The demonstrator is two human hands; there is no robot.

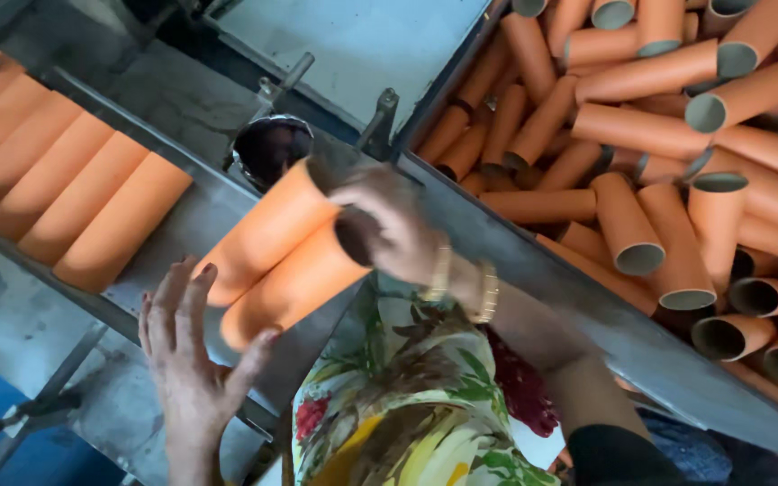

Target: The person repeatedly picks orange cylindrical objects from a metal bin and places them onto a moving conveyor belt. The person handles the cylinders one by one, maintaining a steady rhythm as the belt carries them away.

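My right hand [389,225] was curled over the open ends of two orange cardboard tubes [281,256], fingers clamped on their rims. My left hand [193,346] lay open and spread against their far ends at about seven o'clock, thumb and fingers bracing rather than gripping. The pair lay side by side, touching, slanted across the grey metal chute [182,202] just in front of me. At ten o'clock a row of orange tubes [65,193] already lay packed flat on that same chute, well apart from the two under my hands. At two o'clock a bin [533,261] held a loose heap of spare tubes [677,162]. I judged I was midway through seating the pair; the next move called for sliding them squarely up beside the row, ends kept level.
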